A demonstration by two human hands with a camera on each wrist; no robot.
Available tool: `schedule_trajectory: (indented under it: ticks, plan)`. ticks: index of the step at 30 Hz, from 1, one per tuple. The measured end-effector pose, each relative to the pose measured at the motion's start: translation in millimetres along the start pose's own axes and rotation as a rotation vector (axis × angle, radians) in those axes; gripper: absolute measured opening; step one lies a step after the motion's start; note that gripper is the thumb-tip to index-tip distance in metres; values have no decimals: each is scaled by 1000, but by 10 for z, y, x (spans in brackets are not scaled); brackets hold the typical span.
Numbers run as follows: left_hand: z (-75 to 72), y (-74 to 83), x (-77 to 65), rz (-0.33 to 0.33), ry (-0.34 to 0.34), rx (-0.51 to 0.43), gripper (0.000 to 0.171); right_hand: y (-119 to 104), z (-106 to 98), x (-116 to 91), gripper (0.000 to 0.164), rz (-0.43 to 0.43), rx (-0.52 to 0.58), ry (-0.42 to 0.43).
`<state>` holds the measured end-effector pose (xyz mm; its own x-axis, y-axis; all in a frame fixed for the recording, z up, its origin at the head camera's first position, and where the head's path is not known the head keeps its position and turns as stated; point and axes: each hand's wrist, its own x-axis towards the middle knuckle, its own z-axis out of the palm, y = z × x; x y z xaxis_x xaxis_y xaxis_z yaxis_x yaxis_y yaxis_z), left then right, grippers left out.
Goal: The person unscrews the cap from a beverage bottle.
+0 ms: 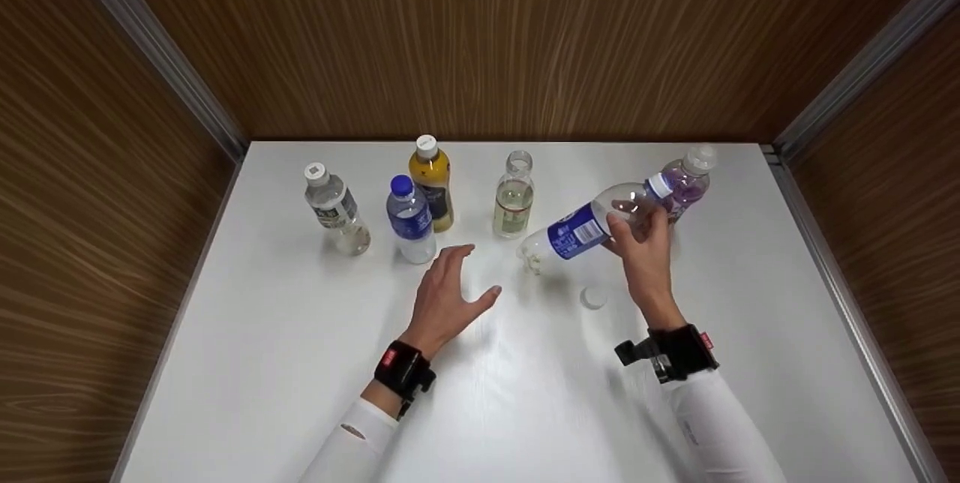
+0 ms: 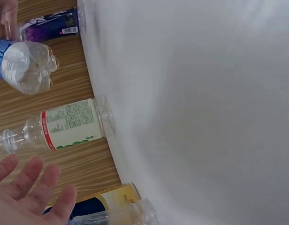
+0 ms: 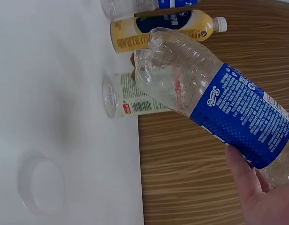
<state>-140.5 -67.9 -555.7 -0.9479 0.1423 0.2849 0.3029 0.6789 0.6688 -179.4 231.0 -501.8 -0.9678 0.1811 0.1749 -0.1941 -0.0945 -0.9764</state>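
Observation:
My right hand [image 1: 643, 254] grips a large clear bottle with a blue label [image 1: 576, 233] near its shoulder. The bottle is tilted, its white-capped neck up to the right and its base low to the left, raised over the table. In the right wrist view the label [image 3: 243, 115] faces the camera, thumb at its edge. My left hand [image 1: 444, 299] is held over the table left of the bottle's base, fingers and thumb spread around nothing. Behind the gap between the hands stands an uncapped bottle with a pale green label [image 1: 514, 202]. A loose white cap [image 1: 593, 298] lies below the held bottle.
To the left stand a white-capped clear bottle [image 1: 337, 209], a blue-capped bottle [image 1: 412, 220] and a yellow bottle with a dark label [image 1: 433, 183]. A purple bottle [image 1: 688, 179] stands behind my right hand. Wood-grain panels [image 1: 480, 40] wall the white table [image 1: 480, 423] on three sides.

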Motion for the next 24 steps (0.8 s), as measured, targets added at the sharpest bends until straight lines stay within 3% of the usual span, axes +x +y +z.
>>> schedule_trajectory:
  ticks: [14,19,24]
  plan:
    - [83,254,135,47,-27,-30,105,-15,360,-273,55,75,11,-73]
    - [121,305,165,66,-51,-9,110,-9,493,-349,56,94,35,-97]
    - [150,330,172,39,-74,-23,108,-14,578,-401,56,109,46,-124]
